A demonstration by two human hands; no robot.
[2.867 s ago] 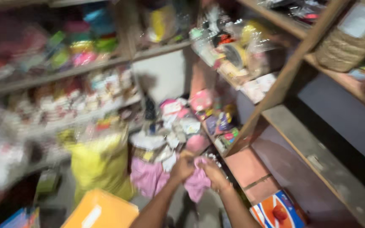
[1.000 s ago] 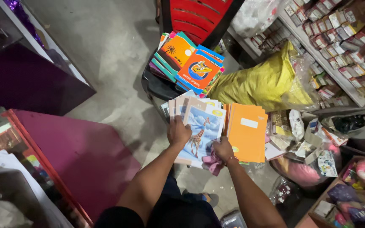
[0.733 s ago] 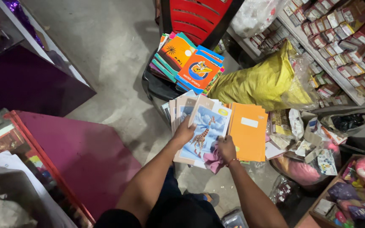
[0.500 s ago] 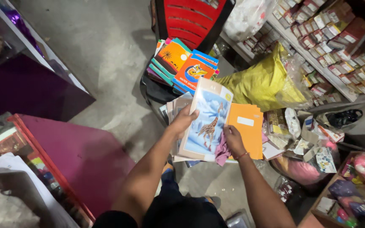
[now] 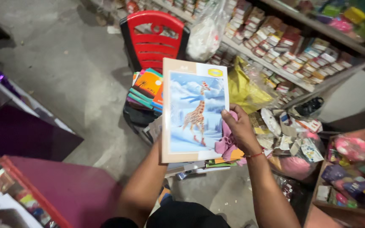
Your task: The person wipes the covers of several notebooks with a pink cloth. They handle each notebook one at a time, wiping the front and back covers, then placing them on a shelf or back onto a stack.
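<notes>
I hold up a thin book with a giraffe on a blue and white cover. My right hand grips its right edge and also pinches a pink cloth. My left hand is hidden behind the book; only my left forearm shows beneath it, reaching up to the book's back. Below the book lies a spread of other thin books on the floor. A stack of colourful books rests on the seat of a red plastic chair.
A yellow plastic bag sits right of the chair. Shelves with small boxes run along the top right. Packets and a pink bundle lie at right. A maroon counter stands at lower left, above grey concrete floor.
The giraffe book has been lifted from the spread on the floor up toward the camera and turned upright. The view has tilted up toward the chair and shelves.
</notes>
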